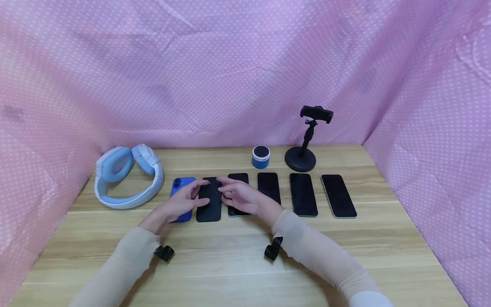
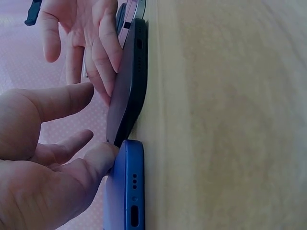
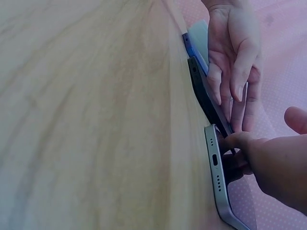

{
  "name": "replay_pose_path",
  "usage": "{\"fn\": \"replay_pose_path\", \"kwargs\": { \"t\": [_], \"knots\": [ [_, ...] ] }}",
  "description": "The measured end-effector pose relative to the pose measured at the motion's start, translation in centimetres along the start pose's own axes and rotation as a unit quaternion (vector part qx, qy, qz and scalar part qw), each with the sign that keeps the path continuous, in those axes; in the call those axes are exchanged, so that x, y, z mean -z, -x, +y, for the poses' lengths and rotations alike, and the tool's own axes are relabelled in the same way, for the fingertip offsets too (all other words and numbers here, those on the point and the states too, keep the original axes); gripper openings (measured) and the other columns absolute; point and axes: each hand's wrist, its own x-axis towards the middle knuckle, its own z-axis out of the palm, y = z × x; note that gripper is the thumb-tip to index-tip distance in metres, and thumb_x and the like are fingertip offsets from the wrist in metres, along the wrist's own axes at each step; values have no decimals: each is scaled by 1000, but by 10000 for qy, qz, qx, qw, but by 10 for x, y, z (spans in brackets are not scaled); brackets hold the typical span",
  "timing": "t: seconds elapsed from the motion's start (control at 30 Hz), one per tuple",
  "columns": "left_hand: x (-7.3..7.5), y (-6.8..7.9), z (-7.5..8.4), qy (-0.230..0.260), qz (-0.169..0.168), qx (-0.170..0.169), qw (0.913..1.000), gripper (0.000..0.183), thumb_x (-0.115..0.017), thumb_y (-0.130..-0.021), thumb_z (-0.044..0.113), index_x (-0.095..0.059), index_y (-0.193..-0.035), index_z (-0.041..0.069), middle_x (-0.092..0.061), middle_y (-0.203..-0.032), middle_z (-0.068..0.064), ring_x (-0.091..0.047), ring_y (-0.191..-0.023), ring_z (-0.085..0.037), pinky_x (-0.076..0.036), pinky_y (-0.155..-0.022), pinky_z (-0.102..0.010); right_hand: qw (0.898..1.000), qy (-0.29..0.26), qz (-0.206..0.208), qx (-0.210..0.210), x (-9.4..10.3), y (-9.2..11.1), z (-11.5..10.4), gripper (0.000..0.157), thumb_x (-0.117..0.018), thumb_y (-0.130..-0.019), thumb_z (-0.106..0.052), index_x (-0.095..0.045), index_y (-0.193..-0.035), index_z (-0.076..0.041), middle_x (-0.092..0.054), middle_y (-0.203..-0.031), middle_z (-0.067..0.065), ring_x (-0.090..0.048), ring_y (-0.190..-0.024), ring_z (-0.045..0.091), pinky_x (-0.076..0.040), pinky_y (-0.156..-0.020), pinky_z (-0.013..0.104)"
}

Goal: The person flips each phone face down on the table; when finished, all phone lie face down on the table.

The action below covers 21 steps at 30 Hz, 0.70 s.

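A black phone (image 1: 209,211) lies flat on the table between the two hands. At its left edge, my left hand (image 1: 180,202) reaches over a blue phone (image 1: 185,216) whose camera lenses face up; its fingers are relaxed and apart. In the left wrist view one fingertip (image 2: 103,155) sits where the blue and black phones meet. My right hand (image 1: 243,198) is at the black phone's right edge, partly covering a silver-edged phone (image 1: 239,176). Its lower fingers reach down between those two phones in the right wrist view. Neither hand is lifting a phone.
More dark phones continue the row rightward: one (image 1: 268,183) by the right wrist, another (image 1: 303,194), and a last one (image 1: 339,196). Behind them stand a small blue speaker (image 1: 261,161) and a black phone stand (image 1: 301,158). White-and-blue headphones (image 1: 130,200) lie left. Pink dotted cloth (image 1: 215,76) surrounds the table.
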Motion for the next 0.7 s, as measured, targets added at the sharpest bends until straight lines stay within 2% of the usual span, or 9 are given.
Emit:
{"fn": "replay_pose_path", "kwargs": {
  "t": [0.33, 0.7],
  "knots": [
    [0, 1, -2, 21, -15, -143, 9999, 68, -68, -98, 8, -32, -154, -1, -15, -165, -25, -10, -153, -33, -16, -122, -52, 9996, -290, -45, 10, -2, 3, -3, 63, -46, -103, 1, -26, -161, -9, -23, -166, 10, -22, -151, 21, -19, -123, 43],
    [1, 3, -2, 11, 13, -146, 9999, 68, -69, -98, 9, -32, -154, 0, -11, -166, -26, -6, -153, -33, -13, -122, -52, 9990, -432, 48, 107, -5, 7, -5, 60, -45, -103, 2, -29, -160, -8, -15, -167, 7, -23, -149, 22, -22, -122, 41]
  ]
}}
